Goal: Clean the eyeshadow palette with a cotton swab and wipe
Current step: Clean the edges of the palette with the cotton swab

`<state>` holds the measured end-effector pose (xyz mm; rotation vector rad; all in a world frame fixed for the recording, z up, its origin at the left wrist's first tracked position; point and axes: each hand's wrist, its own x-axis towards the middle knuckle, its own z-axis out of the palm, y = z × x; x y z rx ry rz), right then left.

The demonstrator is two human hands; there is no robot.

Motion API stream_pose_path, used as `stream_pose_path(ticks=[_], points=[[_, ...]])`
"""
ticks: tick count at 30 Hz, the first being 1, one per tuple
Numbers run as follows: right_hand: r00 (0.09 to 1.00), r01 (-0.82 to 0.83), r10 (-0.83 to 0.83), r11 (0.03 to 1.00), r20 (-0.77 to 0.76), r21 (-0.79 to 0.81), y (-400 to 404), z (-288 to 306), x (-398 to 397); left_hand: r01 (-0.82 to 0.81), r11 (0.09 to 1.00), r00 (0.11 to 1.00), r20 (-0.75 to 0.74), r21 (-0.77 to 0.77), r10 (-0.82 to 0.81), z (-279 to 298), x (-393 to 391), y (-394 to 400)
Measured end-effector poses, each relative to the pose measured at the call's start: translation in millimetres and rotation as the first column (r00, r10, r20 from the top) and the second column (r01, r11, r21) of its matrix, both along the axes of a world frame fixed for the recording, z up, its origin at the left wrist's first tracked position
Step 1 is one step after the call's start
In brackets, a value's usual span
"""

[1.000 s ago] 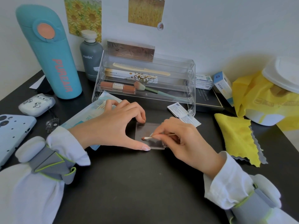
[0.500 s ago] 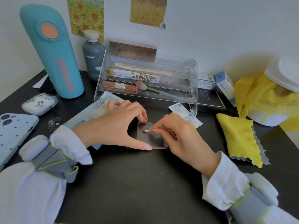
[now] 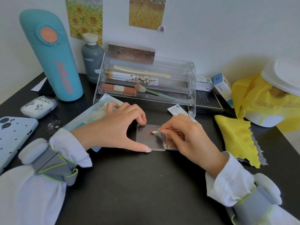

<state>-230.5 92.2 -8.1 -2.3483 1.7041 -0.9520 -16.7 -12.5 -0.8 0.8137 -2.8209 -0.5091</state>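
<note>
A small clear eyeshadow palette [image 3: 150, 140] lies open on the black desk, its transparent lid flat to the left and its pan half under my right hand. My left hand [image 3: 116, 127] holds the lid between thumb at its near edge and fingertips at its far edge. My right hand [image 3: 183, 137] pinches a cotton swab [image 3: 155, 132], whose pink-stained tip rests on the lid's inner face. A wipe packet [image 3: 176, 110] lies just behind the palette. A yellow cloth [image 3: 235, 137] lies to the right.
A clear acrylic organiser [image 3: 146, 82] with comb, brush and lip tubes stands behind. A teal flask [image 3: 53, 59], grey bottle [image 3: 91, 57], earbud case [image 3: 39, 107] and phone [image 3: 13, 137] sit left. A cotton swab pack [image 3: 90, 116] lies under my left hand. A yellow-bagged bin [image 3: 267, 101] stands right.
The swab tip has moved from the lid's near part to farther up and right on it. My left hand keeps its hold on the lid.
</note>
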Motion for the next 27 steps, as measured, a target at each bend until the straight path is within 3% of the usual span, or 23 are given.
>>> stream_pose_path(ticks=[3,15,24,26,27], points=[[0.995,-0.095,0.096,0.995,-0.027,0.032,2.6,2.0,2.6,-0.004,1.000,1.000,0.001,-0.009,0.004,0.6,-0.2,0.7],[1.000,0.024,-0.024,0.999,0.000,0.025,-0.8,0.9,3.8,-0.003,1.000,1.000,0.015,-0.002,0.003,1.6,-1.0,-1.2],[0.999,-0.034,0.034,0.998,0.000,0.057,1.0,1.1,8.7,-0.012,1.000,1.000,0.025,0.013,0.012,2.8,-1.9,-0.6],[0.995,0.006,-0.014,0.997,0.097,0.073,2.0,2.3,10.8,-0.005,1.000,1.000,0.020,0.021,0.005,2.6,-1.1,-0.5],[0.972,0.055,-0.075,0.994,0.225,0.092,2.5,5.6,10.8,0.002,1.000,1.000,0.014,0.023,-0.002,3.1,-1.0,-0.2]])
